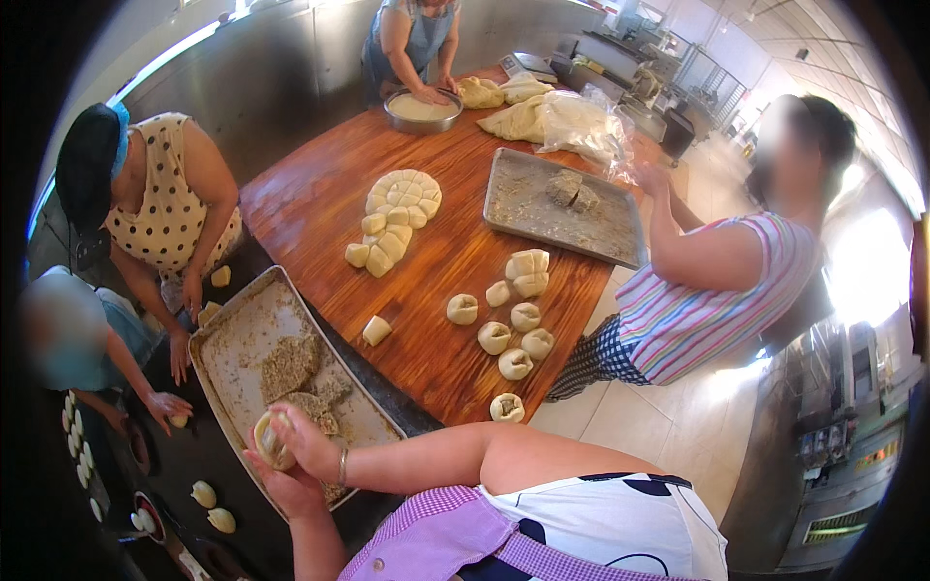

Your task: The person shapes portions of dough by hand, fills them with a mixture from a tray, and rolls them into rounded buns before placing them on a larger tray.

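- Far to the left of my filling tray (232, 334), small shaped dough pieces (76, 447) sit in a row on a dark surface, and another person's hand (167, 405) rests beside one.
- Just below that tray's left end, two finished dumplings (211, 505) lie on the dark surface.
- The filling tray itself is a long metal pan with raised edges. It holds a crumbly brown-grey filling (294, 366), heaped near the middle and scattered thin over the rest.
- At the tray's near edge, my left hand (287, 489) is cupped palm-up under a dough round (271, 441), fingers curled around its underside and grasping it.
- My right hand (308, 438) lies over the same dough round from the right, fingertips pinching at its top edge. The round sits between both hands, touching both, and hangs over the tray's lower rim.
- To the right of the tray, on the wooden table (320, 198), lie cut dough pieces (395, 218) and a cluster of filled dough balls (513, 334).
- Further right and beyond, a second metal tray (605, 228) holds two lumps of the same filling (572, 189).
- At the table's far end, a round metal bowl (422, 108) holds pale dough, with another person's hands on it.
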`<state>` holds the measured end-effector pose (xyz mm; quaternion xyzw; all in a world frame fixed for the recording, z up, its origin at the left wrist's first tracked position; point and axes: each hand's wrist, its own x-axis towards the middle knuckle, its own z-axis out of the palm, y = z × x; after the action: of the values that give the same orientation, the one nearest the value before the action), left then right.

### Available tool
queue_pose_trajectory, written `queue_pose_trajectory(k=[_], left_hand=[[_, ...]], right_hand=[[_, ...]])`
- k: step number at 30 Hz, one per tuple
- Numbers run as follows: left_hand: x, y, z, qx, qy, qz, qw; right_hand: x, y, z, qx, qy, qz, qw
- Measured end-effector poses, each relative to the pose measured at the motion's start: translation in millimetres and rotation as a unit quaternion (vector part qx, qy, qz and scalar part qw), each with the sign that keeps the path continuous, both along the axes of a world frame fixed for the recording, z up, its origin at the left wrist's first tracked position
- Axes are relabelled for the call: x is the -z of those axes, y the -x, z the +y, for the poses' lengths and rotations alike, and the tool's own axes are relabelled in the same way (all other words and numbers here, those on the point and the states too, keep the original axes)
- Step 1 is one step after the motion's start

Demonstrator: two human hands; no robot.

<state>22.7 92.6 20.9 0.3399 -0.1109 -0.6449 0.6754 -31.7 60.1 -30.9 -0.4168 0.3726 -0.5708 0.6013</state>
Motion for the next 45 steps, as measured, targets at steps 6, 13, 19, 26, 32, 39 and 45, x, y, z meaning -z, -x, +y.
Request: queue_pose_trajectory(k=[6, 13, 19, 26, 32, 39, 45], left_hand=[[26, 3, 11, -0.006, 0.034, -0.069, 0.997], [78, -4, -28, 0.018, 0.064, -0.497, 0.865], [10, 31, -15, -0.055, 0.06, -0.098, 0.992], [8, 65, 10, -0.133, -0.014, -0.197, 0.971], [26, 64, 11, -0.202, 0.034, -0.635, 0.745], [22, 15, 20, -0.123, 0.002, -0.365, 0.923], [11, -3, 29, -0.103, 0.058, -0.274, 0.954]], right_hand=[[-14, 26, 10, 0.007, 0.058, 0.073, 0.996], [2, 49, 2, 0.071, 0.077, 0.121, 0.987], [-52, 61, 0, -0.033, -0.065, -0.065, 0.995], [-34, 81, 7, -0.134, -0.029, -0.016, 0.99], [-16, 76, 17, -0.102, -0.019, -0.006, 0.995], [-44, 56, 25, -0.214, -0.07, -0.059, 0.973], [-46, 49, 10, -0.293, 0.017, 0.069, 0.954]])
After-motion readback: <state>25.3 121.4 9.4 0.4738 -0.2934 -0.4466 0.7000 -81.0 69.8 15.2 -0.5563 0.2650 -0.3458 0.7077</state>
